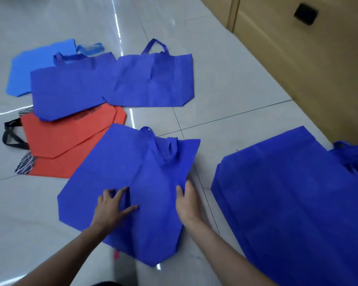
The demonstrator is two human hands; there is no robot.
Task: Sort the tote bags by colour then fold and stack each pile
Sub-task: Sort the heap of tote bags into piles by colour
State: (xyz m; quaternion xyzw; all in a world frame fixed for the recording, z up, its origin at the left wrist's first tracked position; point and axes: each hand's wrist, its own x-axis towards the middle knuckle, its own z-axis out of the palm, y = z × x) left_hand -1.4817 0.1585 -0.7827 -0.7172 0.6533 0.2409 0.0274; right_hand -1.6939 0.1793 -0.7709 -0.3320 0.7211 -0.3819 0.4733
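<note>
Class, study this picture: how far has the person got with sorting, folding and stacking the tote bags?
Done: a pile of royal blue bags lies at the right. In hand: the left hand presses, and the right hand touches the edge of, a partly folded royal blue bag. Left: two more royal blue bags lie flat; the orange bags and the light blue bag lie unfolded.
</note>
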